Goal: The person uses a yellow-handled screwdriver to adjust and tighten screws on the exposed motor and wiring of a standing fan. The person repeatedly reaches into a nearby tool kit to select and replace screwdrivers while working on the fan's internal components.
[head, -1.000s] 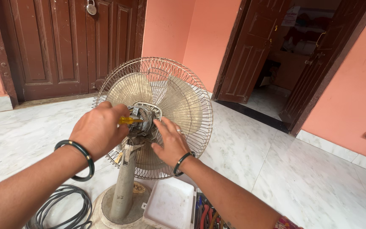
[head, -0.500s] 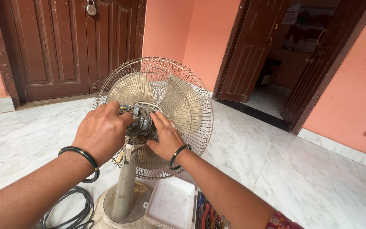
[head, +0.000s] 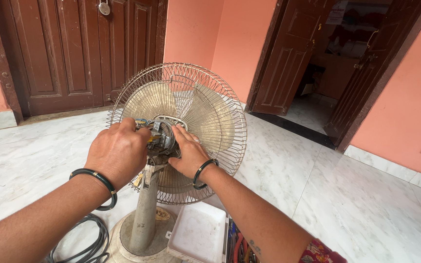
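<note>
1. Head camera view, looking down the person's two bare forearms. Nearest the lens, at the bottom edge, lie a white plastic tray (head: 198, 234), a bundle of coloured tools or cables (head: 239, 243) just beside it, and a coil of black cable (head: 81, 241) on the floor to the left.
2. Between the tray and the cable stands the round base (head: 123, 238) of a pedestal fan, with its grey pole (head: 144, 214) rising up the middle.
3. At the top of the pole sits the exposed fan motor (head: 159, 139), its rear cover off and small coloured wires showing.
4. Left hand (head: 118, 153), with a dark bangle at the wrist, is curled closed against the left side of the motor; what it grips, if anything, is hidden behind the knuckles.
5. Right hand (head: 188, 153), also bangled, rests fingers half spread on the right side of the motor, steadying it.
6. The step looks like work on the motor's rear fittings or wiring. Judging by this, the next move calls for a steady hold and fine finger work.
7. Behind the motor are pale blades inside a round wire guard (head: 205, 112).
8. Farthest off: white marble floor (head: 347, 195), salmon walls, a closed brown door (head: 74, 53), and an open doorway (head: 327, 73).
</note>
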